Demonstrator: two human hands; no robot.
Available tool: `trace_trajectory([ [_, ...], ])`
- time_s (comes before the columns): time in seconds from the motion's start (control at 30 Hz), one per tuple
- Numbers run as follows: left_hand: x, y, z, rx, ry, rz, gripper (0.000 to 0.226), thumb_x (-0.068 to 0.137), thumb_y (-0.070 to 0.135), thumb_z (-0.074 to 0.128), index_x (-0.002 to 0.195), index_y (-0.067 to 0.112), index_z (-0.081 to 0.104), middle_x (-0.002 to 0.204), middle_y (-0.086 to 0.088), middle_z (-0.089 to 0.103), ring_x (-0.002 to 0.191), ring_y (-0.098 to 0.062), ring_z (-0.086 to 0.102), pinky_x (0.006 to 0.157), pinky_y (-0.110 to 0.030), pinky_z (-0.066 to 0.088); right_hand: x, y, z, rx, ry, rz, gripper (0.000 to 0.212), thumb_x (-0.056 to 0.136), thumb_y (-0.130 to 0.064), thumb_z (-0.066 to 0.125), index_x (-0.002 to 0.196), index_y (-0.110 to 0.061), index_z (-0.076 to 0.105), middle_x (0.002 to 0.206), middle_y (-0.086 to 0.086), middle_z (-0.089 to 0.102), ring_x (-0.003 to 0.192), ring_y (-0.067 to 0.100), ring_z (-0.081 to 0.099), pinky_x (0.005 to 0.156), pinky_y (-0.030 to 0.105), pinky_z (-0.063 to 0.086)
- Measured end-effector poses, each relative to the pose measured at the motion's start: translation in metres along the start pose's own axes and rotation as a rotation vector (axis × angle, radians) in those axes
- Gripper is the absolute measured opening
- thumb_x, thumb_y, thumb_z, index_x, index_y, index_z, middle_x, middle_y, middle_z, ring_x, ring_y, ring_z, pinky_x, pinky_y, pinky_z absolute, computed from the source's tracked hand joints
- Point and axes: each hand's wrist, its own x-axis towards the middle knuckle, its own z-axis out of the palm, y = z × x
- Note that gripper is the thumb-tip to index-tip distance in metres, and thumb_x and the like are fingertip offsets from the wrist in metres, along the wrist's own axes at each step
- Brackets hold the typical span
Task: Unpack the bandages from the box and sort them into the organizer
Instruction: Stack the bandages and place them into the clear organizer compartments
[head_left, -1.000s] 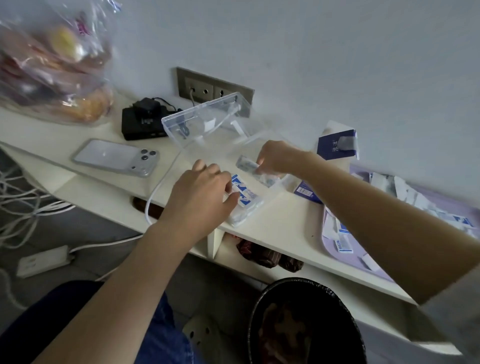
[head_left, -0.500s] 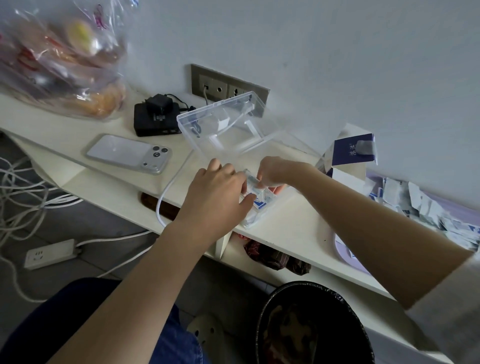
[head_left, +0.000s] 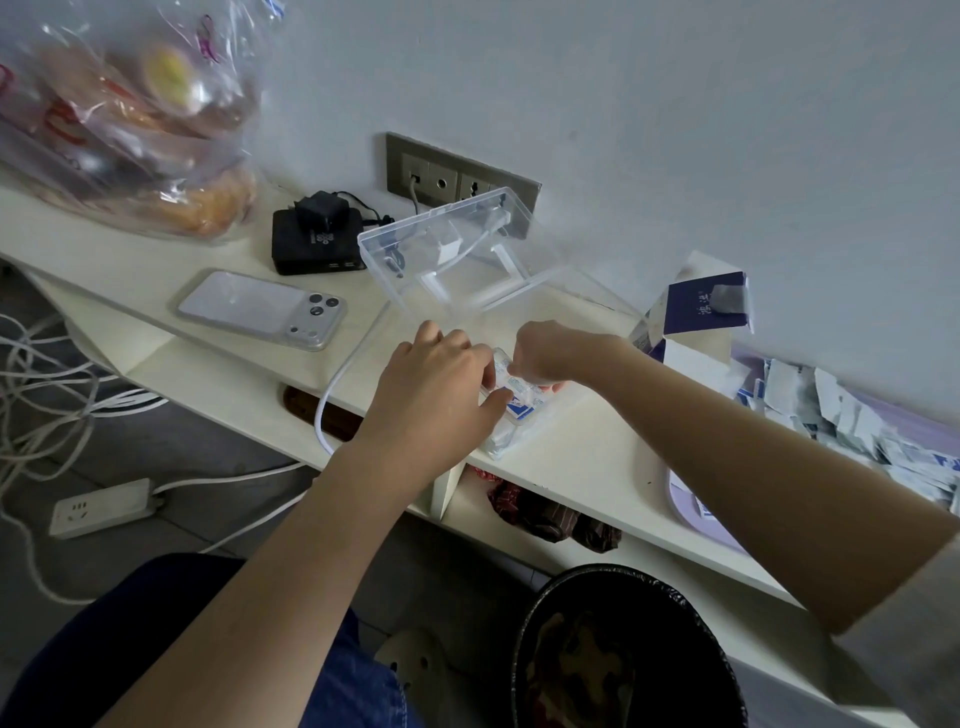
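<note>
A clear plastic organizer (head_left: 506, 439) sits at the front of the white shelf, its lid (head_left: 447, 249) standing open behind it. Blue-and-white wrapped bandages (head_left: 522, 400) lie inside. My left hand (head_left: 441, 395) rests on the organizer's near left side, thumb against the bandages. My right hand (head_left: 550, 353) is curled over the stack and pinches bandages down into the tray. The opened blue and white bandage box (head_left: 701, 317) stands to the right. A loose pile of wrapped bandages (head_left: 852, 421) lies on a lilac tray (head_left: 691, 504) at far right.
A phone (head_left: 260, 309) lies face down at left, by a black charger box (head_left: 317, 239) and wall sockets (head_left: 457, 179). A bag of bread (head_left: 130, 119) fills the far left. A white cable (head_left: 337, 384) hangs off the shelf edge. A black bin (head_left: 623, 654) stands below.
My right hand has come down from above the organizer onto the bandage stack, carrying a bandage in. My left hand has moved slightly closer against the organizer.
</note>
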Motion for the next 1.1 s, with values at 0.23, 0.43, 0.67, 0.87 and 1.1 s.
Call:
trace_trajectory([
  [0.23,0.002,0.003,0.0,0.018,0.005,-0.025,0.025,0.093,0.044,0.048,0.103,0.024,0.061,0.107,0.006,0.057,0.106,-0.016,0.041,0.08,-0.025,0.03,-0.021,0.003,-0.013,-0.065,0.036,-0.051,0.033,0.098,-0.029,0.044,0.116,-0.003,0.056,0.105,0.014,0.062,0.098,0.028,0.057,0.081,0.031,0.041],
  [0.43,0.002,0.018,0.001,0.172,0.059,-0.093,0.026,0.097,0.036,0.04,0.107,0.019,0.058,0.108,0.001,0.057,0.108,-0.021,0.043,0.09,-0.032,0.031,-0.06,0.02,-0.006,-0.175,0.226,-0.138,0.032,0.099,-0.031,0.038,0.118,-0.012,0.055,0.115,0.01,0.06,0.104,0.03,0.057,0.079,0.032,0.041],
  [0.67,-0.001,0.059,0.007,0.217,0.113,-0.018,0.022,0.098,0.029,0.037,0.108,0.017,0.053,0.102,0.0,0.062,0.101,-0.022,0.052,0.085,-0.033,0.032,-0.089,0.059,0.017,-0.113,0.585,-0.383,0.024,0.096,-0.014,0.044,0.114,-0.018,0.06,0.112,-0.002,0.062,0.105,0.018,0.053,0.071,0.025,0.037],
  [0.87,0.001,0.092,0.016,0.278,0.037,0.028,0.023,0.098,0.027,0.04,0.114,0.016,0.051,0.113,-0.004,0.055,0.107,-0.025,0.052,0.086,-0.036,0.037,-0.118,0.105,0.043,-0.063,0.711,-0.482,0.02,0.074,0.001,0.067,0.091,-0.011,0.067,0.088,0.005,0.066,0.078,0.026,0.066,0.059,0.03,0.052],
  [1.1,0.006,0.137,0.036,0.205,0.15,0.262,0.021,0.059,0.014,0.079,0.069,0.013,0.061,0.069,-0.007,0.058,0.066,-0.029,0.058,0.061,-0.034,0.045,-0.144,0.186,0.087,-0.243,0.629,-0.373,0.034,0.061,-0.003,0.075,0.092,-0.014,0.066,0.086,0.004,0.063,0.071,0.023,0.064,0.058,0.027,0.052],
])
